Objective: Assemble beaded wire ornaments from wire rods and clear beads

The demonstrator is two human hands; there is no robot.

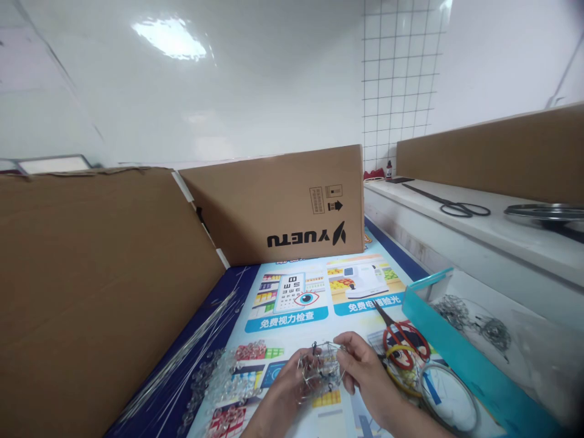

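Observation:
Between my hands is a small openwork wire piece (322,370), with thin metal wires and shiny parts; its exact kind cannot be made out. My left hand (286,389) is closed around its left side from below. On the right, my right hand (362,365) pinches its upper edge between thumb and fingers. Clear beads (228,380) lie scattered left of my left hand. To the right of my right hand lie red-handled scissors (404,340), pliers with yellow handles (401,371) and a coil of wire (449,398).
A teal-edged box (460,365) at right holds several wire pieces (472,322). Straight wires (196,334) lie at left. Cardboard panels (246,207) stand behind and to the left. Black scissors (451,204) and a round metal object (545,213) rest on the white ledge (493,228).

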